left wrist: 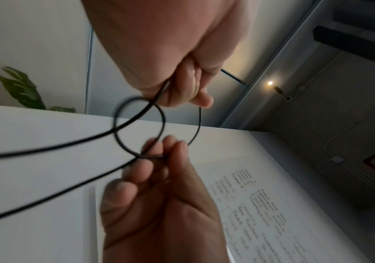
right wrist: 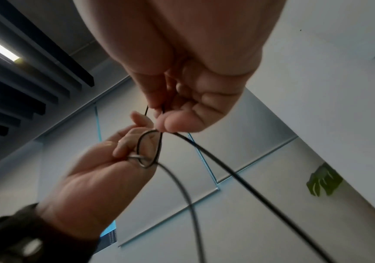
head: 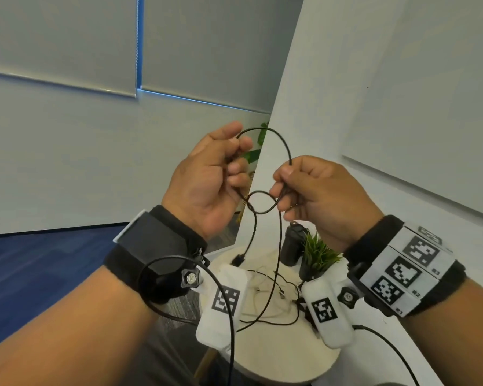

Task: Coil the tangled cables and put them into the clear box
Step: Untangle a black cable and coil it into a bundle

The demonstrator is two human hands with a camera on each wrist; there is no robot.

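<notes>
A thin black cable (head: 280,138) arcs between my two raised hands. My left hand (head: 239,158) pinches one side of it with curled fingers, and my right hand (head: 283,185) pinches the other side. Below the hands the cable forms a small loop (head: 262,203); its plug end (head: 239,259) dangles over the table. The left wrist view shows the loop (left wrist: 139,128) between my left hand (left wrist: 182,94) and right hand (left wrist: 166,147). In the right wrist view the loop (right wrist: 150,149) sits against my left hand (right wrist: 134,142), under my right hand (right wrist: 161,121). No clear box is in view.
A round white table (head: 276,358) stands below my hands, beside a white wall (head: 402,107). More tangled white and black cables (head: 262,298) lie on it. A small potted plant (head: 318,254) and a black cylinder (head: 292,246) stand at its back.
</notes>
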